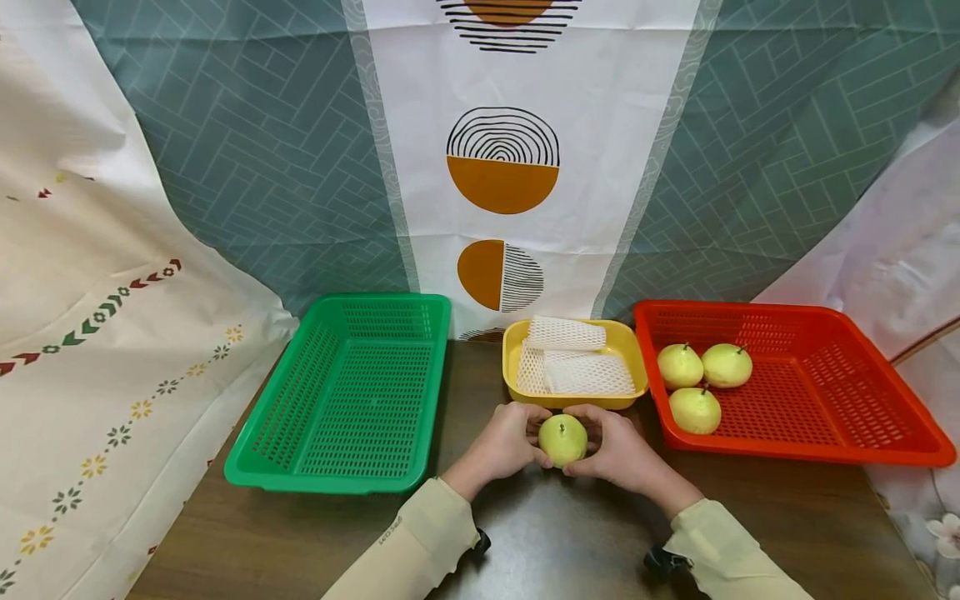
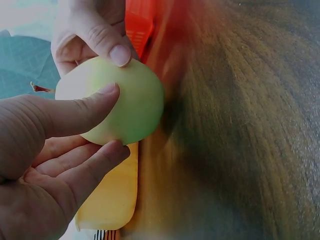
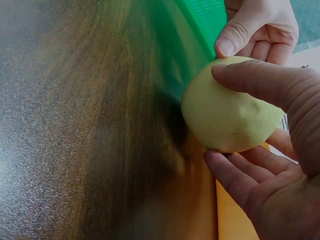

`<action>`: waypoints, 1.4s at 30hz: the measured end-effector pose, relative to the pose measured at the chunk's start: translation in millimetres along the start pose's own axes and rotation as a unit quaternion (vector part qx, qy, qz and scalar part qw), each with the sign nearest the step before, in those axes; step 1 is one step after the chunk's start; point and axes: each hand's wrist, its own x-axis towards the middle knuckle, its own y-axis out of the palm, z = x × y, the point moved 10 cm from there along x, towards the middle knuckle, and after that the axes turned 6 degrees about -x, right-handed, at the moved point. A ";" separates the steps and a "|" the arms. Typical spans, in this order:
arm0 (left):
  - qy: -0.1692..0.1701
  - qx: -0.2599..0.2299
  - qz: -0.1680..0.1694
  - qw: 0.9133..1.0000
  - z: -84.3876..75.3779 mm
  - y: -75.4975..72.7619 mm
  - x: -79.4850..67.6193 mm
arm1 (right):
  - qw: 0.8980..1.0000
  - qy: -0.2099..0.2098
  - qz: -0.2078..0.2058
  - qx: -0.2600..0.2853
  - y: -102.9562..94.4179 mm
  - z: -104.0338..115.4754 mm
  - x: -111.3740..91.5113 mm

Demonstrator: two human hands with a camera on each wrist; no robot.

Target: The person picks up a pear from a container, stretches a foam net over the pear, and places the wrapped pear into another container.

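A pale yellow-green pear (image 1: 562, 440) with a short dark stem is held between both hands, in front of the yellow basket. From its left side my left hand (image 1: 512, 440) grips it, thumb on the near face and fingers behind. My right hand (image 1: 613, 446) grips the opposite side in the same way. In the left wrist view the pear (image 2: 112, 100) has its stem pointing left, with thumbs of both hands pressed on its skin. The right wrist view shows the pear (image 3: 230, 107) close over the wooden table (image 3: 90, 125).
A green basket (image 1: 330, 482) stands on the left. Behind the hands, a yellow basket (image 1: 573, 402) contains white foam net sleeves (image 1: 588, 372). On the right, a red basket (image 1: 810, 450) holds three pears (image 1: 695, 411) at its left end. Patterned cloth (image 1: 510, 267) hangs behind.
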 end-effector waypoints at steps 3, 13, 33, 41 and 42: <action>0.000 0.004 0.002 1.000 0.6 1.8 0.6 | 1.000 0.005 0.000 -0.006 1.2 -5.0 0.9; 0.000 0.009 0.001 1.000 1.2 3.9 1.6 | 1.000 0.011 0.008 0.016 3.8 -10.0 0.9; -0.013 -0.013 0.010 1.000 1.1 9.2 0.1 | 0.997 0.041 0.026 0.054 6.7 -23.7 -3.1; 0.008 0.041 0.001 0.999 -5.9 2.9 -1.0 | 0.999 0.036 0.016 0.021 2.0 -21.8 -2.1; 0.008 0.044 0.000 0.999 -7.7 0.3 -1.1 | 0.999 0.035 0.014 0.016 0.4 -20.8 -1.7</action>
